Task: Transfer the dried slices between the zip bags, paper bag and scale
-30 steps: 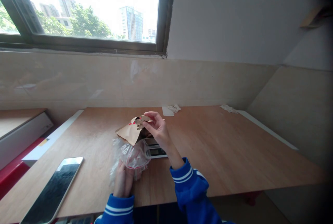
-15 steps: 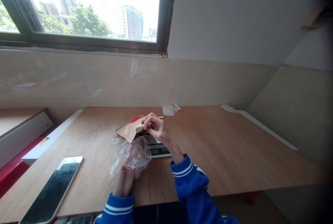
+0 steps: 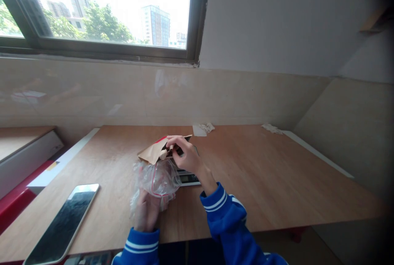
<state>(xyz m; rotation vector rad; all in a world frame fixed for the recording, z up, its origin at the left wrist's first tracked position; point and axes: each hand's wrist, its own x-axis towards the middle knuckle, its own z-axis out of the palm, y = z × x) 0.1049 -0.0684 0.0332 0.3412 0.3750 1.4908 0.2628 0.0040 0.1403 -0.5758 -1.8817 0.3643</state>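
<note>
Table: big, brown, wood-like [image 3: 261,174]; all the stuff below was on or over it.
Phone: lay flat at the table's front left [image 3: 64,226], dark screen up, well apart from both hands.
Paper bag: brown w/ a bit of red [image 3: 151,151], tipped, mouth toward the R hand [image 3: 172,148]. Sat just behind the clear bag; couldn't tell if it touched the scale.
Clear bag: thin plastic [image 3: 163,177] w/ a red line, up in front of the paper bag, held by the L hand [image 3: 147,207].
Scale: pt. hidden; its front w/ a small dark screen [image 3: 191,179] showed below the R hand.
L hand: low, at the clear bag. Shiny plastic hid the fingertips, so couldn't tell if they were spread or pinching.
R hand: at the paper bag's mouth, thumb & fingers bent in, not spread wide; couldn't tell if they met. Step then, I'd guess: picking at the pale bits.
Pale bits: tiny, at the paper bag's mouth [image 3: 163,155], too small to name. Next move prob. called for a soft pinch & a steady L hand.
</note>
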